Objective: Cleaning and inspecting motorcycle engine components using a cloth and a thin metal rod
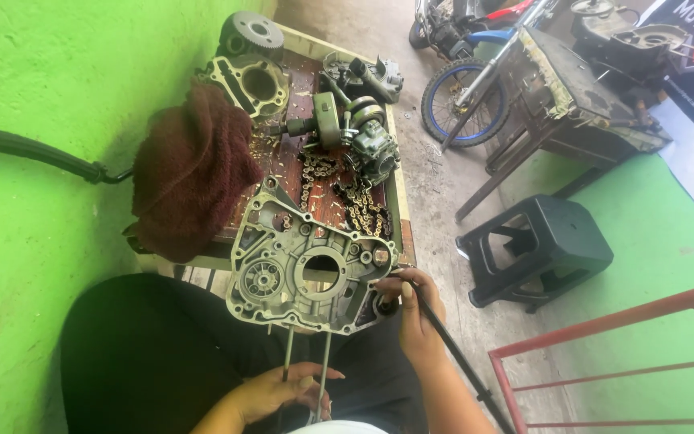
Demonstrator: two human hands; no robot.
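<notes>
Nearest us, our left hand (279,394) curls around two long metal studs (305,371) that stick out from the grey engine crankcase half (308,269) resting on our lap against the worktop (402,217) edge. Our right hand (417,315) pinches a thin black rod (455,354) at the crankcase's right rim. Beyond, the wooden tray-like worktop holds a loose drive chain (347,193), a carburettor (373,149) and a brown rag (190,173).

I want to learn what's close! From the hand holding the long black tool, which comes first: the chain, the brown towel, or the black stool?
From the right hand:
1. Chain, just above it on the tray.
2. Black stool, off to its right on the floor.
3. Brown towel, far left, across the tray.
</notes>
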